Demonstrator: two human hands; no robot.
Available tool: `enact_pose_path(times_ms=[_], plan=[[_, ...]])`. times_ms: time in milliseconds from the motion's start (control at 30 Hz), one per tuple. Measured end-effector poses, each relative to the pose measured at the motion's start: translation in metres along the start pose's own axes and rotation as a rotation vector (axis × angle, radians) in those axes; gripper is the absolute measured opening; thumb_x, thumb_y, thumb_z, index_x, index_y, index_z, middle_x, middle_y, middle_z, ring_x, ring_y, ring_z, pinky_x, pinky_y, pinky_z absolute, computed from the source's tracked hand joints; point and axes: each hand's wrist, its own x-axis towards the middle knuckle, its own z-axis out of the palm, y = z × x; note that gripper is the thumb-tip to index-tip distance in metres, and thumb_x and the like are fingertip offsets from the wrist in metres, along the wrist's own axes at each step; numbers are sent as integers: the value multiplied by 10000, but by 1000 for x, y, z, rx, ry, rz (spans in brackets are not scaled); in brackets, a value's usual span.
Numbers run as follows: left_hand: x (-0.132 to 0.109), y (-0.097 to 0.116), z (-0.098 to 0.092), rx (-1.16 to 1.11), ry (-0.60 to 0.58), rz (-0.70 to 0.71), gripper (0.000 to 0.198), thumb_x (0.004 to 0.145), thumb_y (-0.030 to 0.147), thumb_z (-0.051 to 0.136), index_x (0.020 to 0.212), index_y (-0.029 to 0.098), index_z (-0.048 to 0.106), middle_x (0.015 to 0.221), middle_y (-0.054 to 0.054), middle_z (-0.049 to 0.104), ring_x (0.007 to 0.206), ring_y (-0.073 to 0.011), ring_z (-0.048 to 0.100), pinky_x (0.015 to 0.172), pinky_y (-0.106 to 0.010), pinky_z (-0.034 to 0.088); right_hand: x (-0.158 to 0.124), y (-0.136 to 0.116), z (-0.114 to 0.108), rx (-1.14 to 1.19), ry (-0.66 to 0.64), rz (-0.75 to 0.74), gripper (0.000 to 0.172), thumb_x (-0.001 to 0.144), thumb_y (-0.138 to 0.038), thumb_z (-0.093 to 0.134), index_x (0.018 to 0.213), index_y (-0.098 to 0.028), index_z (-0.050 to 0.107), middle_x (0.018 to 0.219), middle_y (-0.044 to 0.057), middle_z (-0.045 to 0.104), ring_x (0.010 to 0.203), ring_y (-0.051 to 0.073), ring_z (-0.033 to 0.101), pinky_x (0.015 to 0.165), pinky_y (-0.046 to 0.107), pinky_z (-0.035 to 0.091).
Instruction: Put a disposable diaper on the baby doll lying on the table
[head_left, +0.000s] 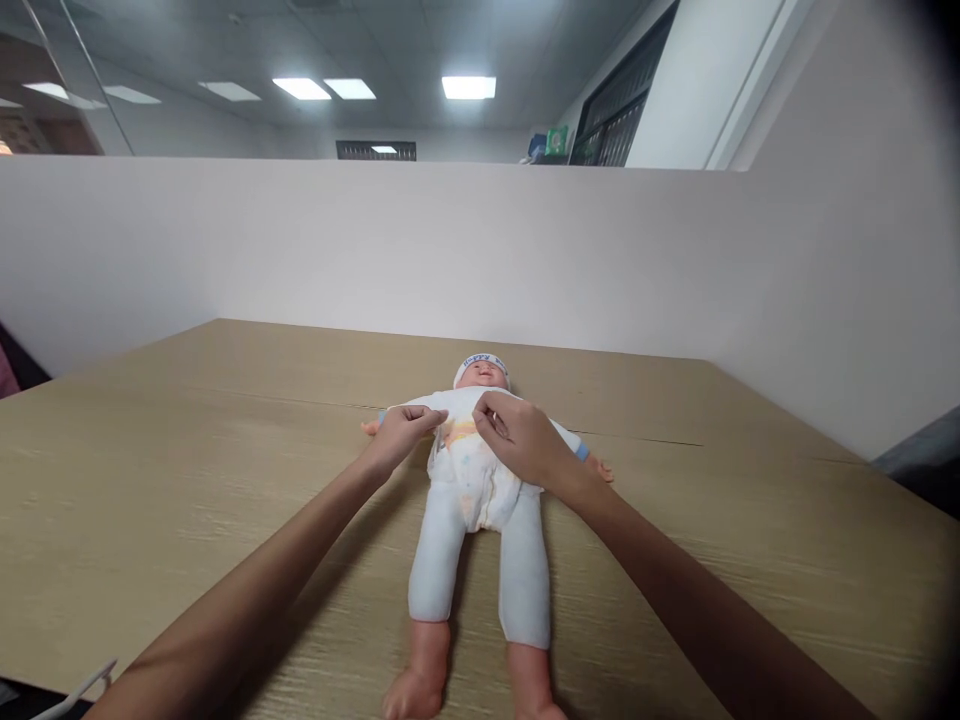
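Note:
A baby doll [442, 560] lies on its back, its bare feet towards me. It wears white clothes and a white headband with blue lettering. Over the clothes, around its hips, is a white diaper [480, 490] with a yellow-orange print at the waist. My left hand [405, 437] is pinched at the left edge of the diaper's waist; what its fingertips hold, if anything, is too small to make out. Above the waist on the other side, my right hand [525, 440] is closed, thumb and fingers curled together. It covers part of the diaper, and its fingertips' hold is unclear.
The doll rests on a wide wooden table [225, 420] with a thin seam across it. Behind the table stands a low white wall [375, 250] with glass above it. A white cable-like object [86, 690] shows at the lower left corner. Dark objects border both sides.

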Motion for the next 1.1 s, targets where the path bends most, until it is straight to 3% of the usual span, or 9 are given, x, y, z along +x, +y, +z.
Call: enact_pose_path(times_ms=[67,233,333,400,500,600,767,967,1100], plan=[[1,1,11,-37,-23,-6,655,765,720,766,552,211,414,620,46,373,645,-115,324,646,-286,272,-2,6,4,38,-30,93,249,1068,-302,533,826,-241,543,722,-53,534,660,150,485,646,313,344],[0,-8,34,-129,-47,-17,677,800,804,704,612,234,390,637,53,323,626,-120,276,597,-298,221,0,10,12,116,-78,150,392,1092,-457,540,771,-232,541,692,-63,496,668,141,466,649,307,326],[-1,-20,35,-219,-55,61,661,903,798,610,650,241,360,666,49,309,640,-132,264,593,-306,237,3,7,15,113,-88,197,464,1055,-585,592,756,-232,556,685,-63,498,659,140,459,634,308,311],[-2,-28,33,-256,-73,117,597,942,747,617,703,227,445,701,40,361,666,-139,311,615,-301,283,5,6,17,106,-84,241,464,1034,-568,623,726,-231,541,668,-62,495,649,140,455,631,310,307],[-4,-38,28,-281,-78,134,460,969,674,640,1018,217,625,782,34,452,721,-151,405,669,-287,354,6,6,17,128,-108,282,408,1025,-449,615,699,-233,496,659,-61,489,655,144,454,645,312,311],[-5,-51,25,-155,10,181,488,982,615,670,1280,234,607,972,-7,560,835,-172,507,764,-304,433,6,8,16,175,-127,288,407,1035,-477,590,725,-240,476,684,-60,477,674,150,445,652,312,313],[1,-72,22,20,49,207,448,1030,631,615,1229,230,633,1108,-66,630,1048,-244,572,929,-375,486,7,13,15,220,-106,293,421,1044,-572,579,790,-239,543,735,-54,537,704,155,478,683,318,343],[7,-76,23,-45,46,169,447,992,672,663,1021,227,638,948,-16,602,900,-203,537,840,-335,488,7,20,16,190,-141,319,400,1023,-559,615,787,-240,567,697,-65,512,674,148,455,651,314,336],[4,-76,28,-45,61,167,448,1006,678,636,999,230,619,917,-6,583,865,-192,514,806,-322,477,5,24,15,172,-140,289,304,990,-491,663,831,-247,572,710,-72,524,675,147,482,654,310,358]])
